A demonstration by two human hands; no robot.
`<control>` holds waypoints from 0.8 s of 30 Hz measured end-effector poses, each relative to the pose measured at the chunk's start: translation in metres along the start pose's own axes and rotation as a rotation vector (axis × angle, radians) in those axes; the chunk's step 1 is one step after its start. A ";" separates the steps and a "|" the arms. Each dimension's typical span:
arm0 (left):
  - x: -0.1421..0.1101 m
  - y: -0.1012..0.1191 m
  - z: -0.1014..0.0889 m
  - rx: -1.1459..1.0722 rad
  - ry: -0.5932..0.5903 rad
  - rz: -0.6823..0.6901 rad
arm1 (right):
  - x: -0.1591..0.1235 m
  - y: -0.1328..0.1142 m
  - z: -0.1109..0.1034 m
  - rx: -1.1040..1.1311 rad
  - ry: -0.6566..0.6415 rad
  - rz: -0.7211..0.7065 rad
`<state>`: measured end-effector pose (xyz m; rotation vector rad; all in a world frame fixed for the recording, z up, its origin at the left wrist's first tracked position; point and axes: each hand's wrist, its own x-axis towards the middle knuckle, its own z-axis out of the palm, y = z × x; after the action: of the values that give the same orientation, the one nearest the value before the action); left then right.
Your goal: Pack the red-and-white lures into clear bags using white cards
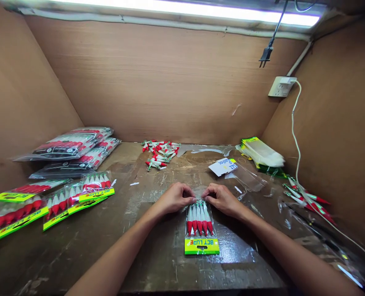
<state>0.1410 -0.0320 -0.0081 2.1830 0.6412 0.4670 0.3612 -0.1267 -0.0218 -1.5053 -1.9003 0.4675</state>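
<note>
A clear bag of red-and-white fishing lures (200,220) lies flat on the table in front of me, its yellow-green header card (202,246) toward my body. At the bag's far end, my left hand (180,195) pinches the left side of the plastic between thumb and fingers. Across from it, my right hand (220,197) has its fingers closed on the right side of that same end. Several lures sit side by side inside, red tips toward the header. The fingertips partly hide the bag's far edge.
Loose lures (159,152) lie at the back. Filled packs (68,199) and larger stacked bags (74,148) are on the left. Header-card bags (261,154), a handwritten card (224,166) and more lures (312,199) are on the right. A white cable (293,131) trails down from the outlet (281,86).
</note>
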 end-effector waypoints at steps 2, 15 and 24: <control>0.000 0.000 0.001 0.010 0.028 0.003 | -0.001 -0.001 0.000 -0.012 0.019 -0.025; -0.014 0.008 0.017 0.226 0.026 0.100 | -0.007 -0.003 0.001 -0.119 0.018 -0.134; -0.045 0.012 0.032 0.535 0.166 0.202 | -0.015 -0.026 -0.019 -0.278 -0.110 -0.361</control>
<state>0.1246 -0.0838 -0.0234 2.7541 0.6963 0.6447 0.3572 -0.1505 0.0046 -1.2778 -2.3402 0.1270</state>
